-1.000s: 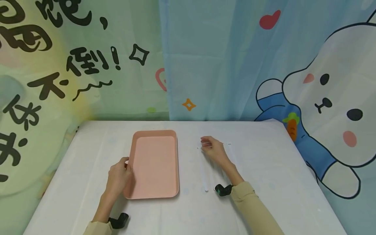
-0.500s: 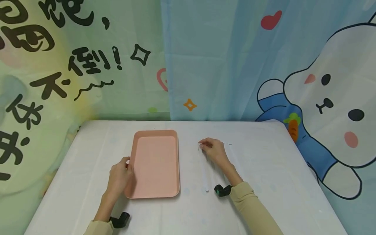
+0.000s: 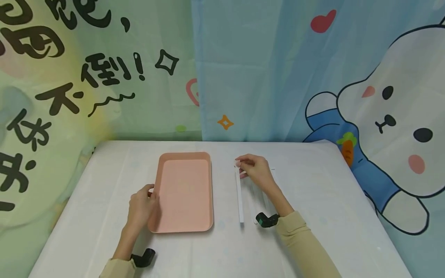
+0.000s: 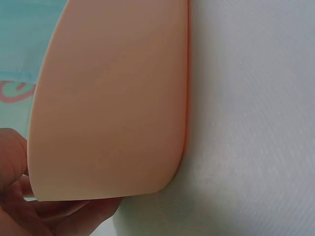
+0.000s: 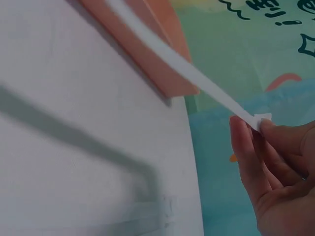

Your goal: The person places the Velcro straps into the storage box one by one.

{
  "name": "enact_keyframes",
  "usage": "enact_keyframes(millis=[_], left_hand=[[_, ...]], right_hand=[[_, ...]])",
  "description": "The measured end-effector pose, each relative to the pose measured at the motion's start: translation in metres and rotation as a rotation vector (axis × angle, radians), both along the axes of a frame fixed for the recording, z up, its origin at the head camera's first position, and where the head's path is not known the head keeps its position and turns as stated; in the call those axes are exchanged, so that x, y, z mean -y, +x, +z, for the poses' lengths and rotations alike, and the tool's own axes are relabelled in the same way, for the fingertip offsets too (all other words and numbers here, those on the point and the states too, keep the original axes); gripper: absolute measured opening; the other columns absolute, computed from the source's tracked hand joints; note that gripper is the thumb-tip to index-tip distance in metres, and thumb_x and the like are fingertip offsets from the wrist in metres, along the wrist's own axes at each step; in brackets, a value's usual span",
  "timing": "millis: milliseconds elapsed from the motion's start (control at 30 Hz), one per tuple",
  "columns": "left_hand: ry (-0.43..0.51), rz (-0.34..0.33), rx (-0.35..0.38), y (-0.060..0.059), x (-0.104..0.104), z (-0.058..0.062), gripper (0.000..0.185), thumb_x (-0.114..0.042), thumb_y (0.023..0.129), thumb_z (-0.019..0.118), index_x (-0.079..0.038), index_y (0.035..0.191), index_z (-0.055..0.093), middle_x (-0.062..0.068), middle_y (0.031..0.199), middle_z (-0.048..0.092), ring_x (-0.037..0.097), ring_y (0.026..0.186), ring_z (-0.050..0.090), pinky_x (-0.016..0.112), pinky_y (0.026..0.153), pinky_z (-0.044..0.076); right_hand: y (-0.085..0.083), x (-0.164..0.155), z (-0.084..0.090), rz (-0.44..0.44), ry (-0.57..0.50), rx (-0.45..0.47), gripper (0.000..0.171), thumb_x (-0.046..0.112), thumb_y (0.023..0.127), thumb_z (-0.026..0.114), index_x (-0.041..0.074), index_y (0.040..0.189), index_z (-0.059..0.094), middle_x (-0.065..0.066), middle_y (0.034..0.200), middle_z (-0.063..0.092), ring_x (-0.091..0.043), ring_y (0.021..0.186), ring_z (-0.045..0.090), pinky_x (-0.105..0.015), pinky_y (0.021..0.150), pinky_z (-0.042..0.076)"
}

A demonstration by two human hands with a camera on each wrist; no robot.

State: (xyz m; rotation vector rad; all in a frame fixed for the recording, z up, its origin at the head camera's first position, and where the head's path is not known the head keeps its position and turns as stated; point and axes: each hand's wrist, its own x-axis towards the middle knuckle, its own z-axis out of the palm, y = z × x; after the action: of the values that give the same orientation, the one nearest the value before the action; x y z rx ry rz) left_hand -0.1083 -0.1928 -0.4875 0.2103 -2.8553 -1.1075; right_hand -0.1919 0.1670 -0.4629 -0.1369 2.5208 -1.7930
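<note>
In the head view, a pink rectangular tray (image 3: 184,193) lies left of the table's middle. My left hand (image 3: 140,206) holds the tray's left edge. The left wrist view has the thumb by the rim and the fingers (image 4: 88,216) partly hidden beneath the tray wall (image 4: 108,108). Right of the tray, my right hand (image 3: 255,170) pinches the far end of a long thin white strip (image 3: 240,197). Seen from the right wrist, the strip (image 5: 182,66) is raised above the table, its end (image 5: 263,118) between thumb and fingertips, and it casts a shadow.
Faint white strips (image 3: 265,202) lie on the white tabletop (image 3: 330,208), partly hidden under the right forearm. A black wrist camera (image 3: 267,220) sits on the right wrist, another (image 3: 144,258) on the left. A printed curtain (image 3: 243,69) hangs behind the table's far edge.
My right hand has pinched the white strip's far end and lifted it off the table. The left hand and tray stay in place.
</note>
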Motion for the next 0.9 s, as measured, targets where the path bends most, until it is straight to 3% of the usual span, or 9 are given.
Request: enact_keyframes(millis=[300, 733, 900], left_hand=[[0.004, -0.003, 0.013, 0.0, 0.001, 0.001, 0.036, -0.002, 0.095, 0.059, 0.011, 0.129, 0.063, 0.03, 0.097, 0.073, 0.028, 0.066, 0.066, 0.035, 0.055, 0.05], [0.021, -0.008, 0.028, -0.001, 0.003, -0.001, 0.037, -0.002, 0.095, 0.058, 0.01, 0.13, 0.062, 0.03, 0.099, 0.073, 0.027, 0.067, 0.067, 0.034, 0.055, 0.05], [0.021, -0.004, 0.046, -0.002, 0.002, 0.0, 0.038, -0.003, 0.096, 0.058, 0.01, 0.131, 0.062, 0.03, 0.101, 0.073, 0.028, 0.07, 0.068, 0.034, 0.056, 0.051]], right_hand=[[0.0, 0.014, 0.012, 0.039, -0.046, 0.029, 0.024, 0.009, 0.098, 0.068, -0.003, 0.118, 0.071, -0.03, 0.107, 0.071, -0.02, 0.077, 0.068, -0.035, 0.066, 0.061], [-0.006, 0.041, 0.012, 0.064, -0.114, 0.051, 0.026, 0.01, 0.098, 0.067, -0.003, 0.121, 0.071, -0.028, 0.102, 0.072, -0.03, 0.08, 0.071, -0.041, 0.068, 0.062], [-0.007, 0.052, 0.013, 0.071, -0.122, 0.05, 0.024, 0.009, 0.099, 0.066, -0.002, 0.12, 0.072, -0.027, 0.098, 0.072, -0.025, 0.074, 0.071, -0.039, 0.066, 0.062]])
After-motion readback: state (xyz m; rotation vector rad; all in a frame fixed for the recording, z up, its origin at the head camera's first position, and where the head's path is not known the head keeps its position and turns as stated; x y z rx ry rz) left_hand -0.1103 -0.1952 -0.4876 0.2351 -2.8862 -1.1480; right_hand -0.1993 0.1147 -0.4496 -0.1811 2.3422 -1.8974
